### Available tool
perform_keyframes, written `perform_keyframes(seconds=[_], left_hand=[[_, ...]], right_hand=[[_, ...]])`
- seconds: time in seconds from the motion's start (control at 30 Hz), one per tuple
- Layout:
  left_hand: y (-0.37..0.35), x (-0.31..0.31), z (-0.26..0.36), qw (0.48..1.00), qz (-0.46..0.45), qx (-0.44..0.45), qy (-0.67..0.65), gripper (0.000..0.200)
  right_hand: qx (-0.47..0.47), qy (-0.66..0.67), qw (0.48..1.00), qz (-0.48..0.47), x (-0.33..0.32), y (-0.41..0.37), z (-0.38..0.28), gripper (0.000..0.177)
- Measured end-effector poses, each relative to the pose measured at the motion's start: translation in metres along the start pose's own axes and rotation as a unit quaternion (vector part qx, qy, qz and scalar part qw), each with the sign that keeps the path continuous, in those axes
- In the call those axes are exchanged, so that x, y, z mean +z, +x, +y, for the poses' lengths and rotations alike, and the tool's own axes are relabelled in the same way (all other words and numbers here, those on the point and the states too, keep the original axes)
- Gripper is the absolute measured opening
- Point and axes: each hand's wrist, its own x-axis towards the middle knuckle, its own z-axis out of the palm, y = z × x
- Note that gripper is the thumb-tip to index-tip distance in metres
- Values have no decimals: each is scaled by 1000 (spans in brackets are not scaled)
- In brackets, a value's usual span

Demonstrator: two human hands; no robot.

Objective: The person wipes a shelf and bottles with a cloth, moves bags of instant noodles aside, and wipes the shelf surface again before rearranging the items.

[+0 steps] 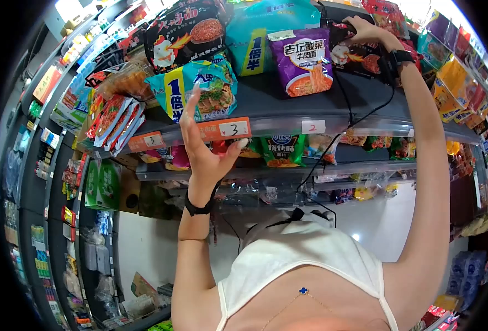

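My left hand (202, 146) is raised at the shelf edge, fingers stretched out and thumb apart, holding nothing. Just behind its fingertips lies a teal instant noodle packet (216, 94) with a bowl of noodles printed on it. My right hand (364, 30) reaches to the back right of the shelf, its fingers curled over the top of a black instant noodle packet (360, 59) with a chicken printed on it. Between my hands a purple noodle packet (302, 63) leans against a larger teal bag (258, 36). Another black noodle packet (186, 36) stands at the left.
Price labels (234, 128) line the curved shelf edge (277, 124). A black cable (340, 132) hangs across the front. Green snack bags (282, 150) fill the tier below. Stocked shelves (40, 220) run down the left, with a green carton (102, 185) nearby.
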Motion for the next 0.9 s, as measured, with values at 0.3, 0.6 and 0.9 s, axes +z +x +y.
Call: perform_keyframes(seconds=[0.3,0.6,0.9], left_hand=[[-23,-9,14,997,-58,-54,-2,94],[-36,-4,6,997,-34,-71,-13,90],[-48,-46,13,989,-79,-114,48,92]], right_hand=[[-45,-178,983,24,-27,-56,-75,78],[-45,-57,995,66,-3,-40,-47,78],[-101,-2,982,158,-28,-74,-59,50]])
